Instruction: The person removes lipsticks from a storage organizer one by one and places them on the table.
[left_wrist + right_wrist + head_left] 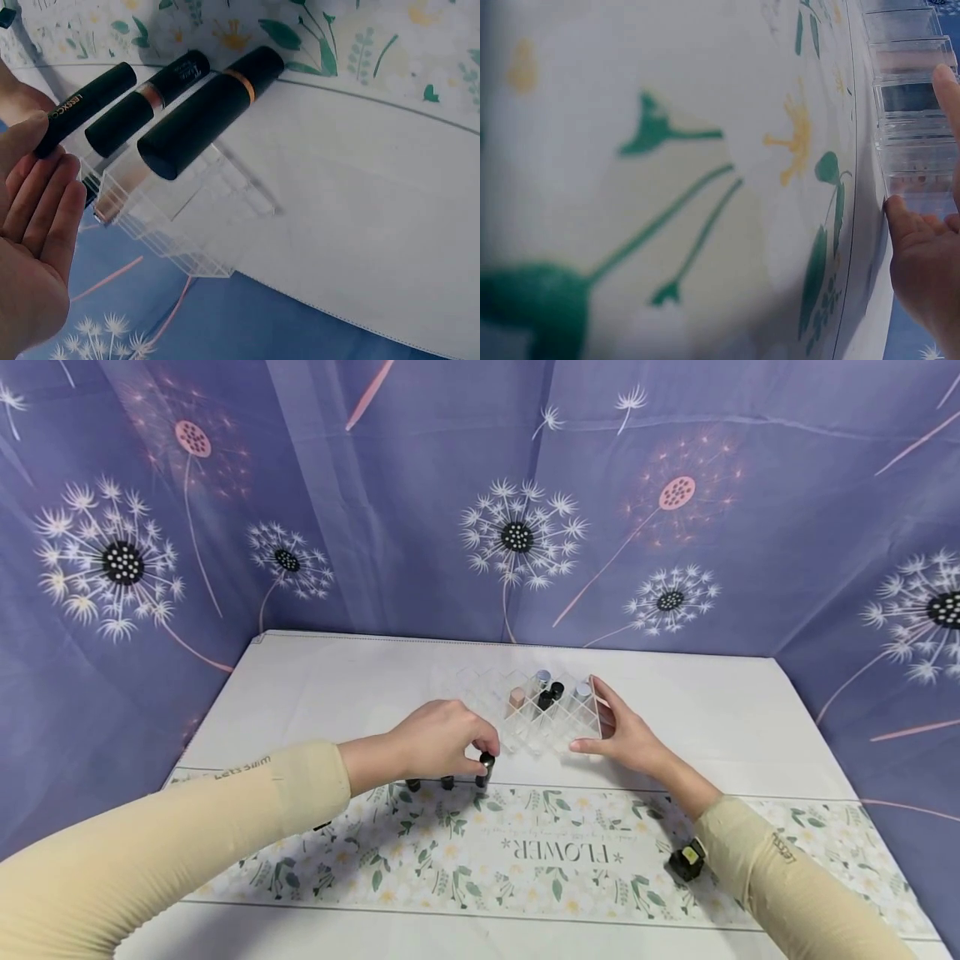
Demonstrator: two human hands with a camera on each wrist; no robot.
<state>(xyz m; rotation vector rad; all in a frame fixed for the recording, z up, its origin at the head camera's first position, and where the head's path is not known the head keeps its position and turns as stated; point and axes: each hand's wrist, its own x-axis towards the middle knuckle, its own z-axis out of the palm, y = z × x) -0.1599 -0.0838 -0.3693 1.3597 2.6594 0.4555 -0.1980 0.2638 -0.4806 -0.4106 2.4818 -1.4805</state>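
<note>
Between thumb and fingertips my left hand [442, 739] pinches a slim black lipstick tube [486, 768], whose printed lettering shows in the left wrist view. Beside it stand two more black lipstick tubes, one with a copper-toned band [124, 124] and a thicker one with a gold ring [202, 120]. A clear diamond-grid lipstick organizer [536, 739] holds several lipsticks toward its right end, including a pinkish tube [517, 697] and a silvery one [582, 692]. My right hand [630, 739] grips the organizer's right end, thumb in front and fingers behind.
A white table mat with a floral band [555, 818] lies under everything. Near the right forearm is a small black object with a yellow patch [686, 860]. Blue dandelion-print cloth [420, 527] hangs behind and at both sides.
</note>
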